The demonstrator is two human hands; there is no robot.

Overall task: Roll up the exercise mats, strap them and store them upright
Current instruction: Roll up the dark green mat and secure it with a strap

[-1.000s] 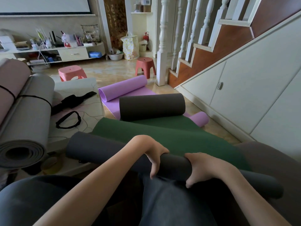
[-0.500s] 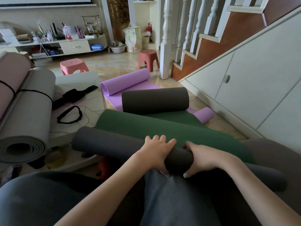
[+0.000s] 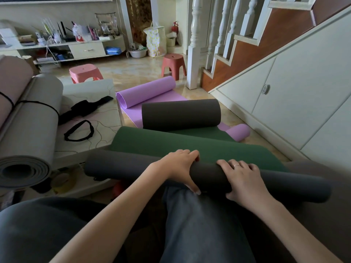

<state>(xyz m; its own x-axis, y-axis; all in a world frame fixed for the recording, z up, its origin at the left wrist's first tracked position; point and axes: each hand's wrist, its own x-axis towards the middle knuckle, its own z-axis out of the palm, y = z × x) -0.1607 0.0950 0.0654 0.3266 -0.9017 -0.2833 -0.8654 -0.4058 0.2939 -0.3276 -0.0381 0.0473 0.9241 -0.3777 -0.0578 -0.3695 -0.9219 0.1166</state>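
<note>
Half-rolled green mat (image 3: 171,147), dark underside

A single wide-angle view from the person's head looks forward and steeply down, close over the forearms and lap at the bottom edge. It faces across the floor (image 3: 133,73) toward the shelving unit (image 3: 85,48) at the far wall, with the staircase (image 3: 247,44) on the right
</note>
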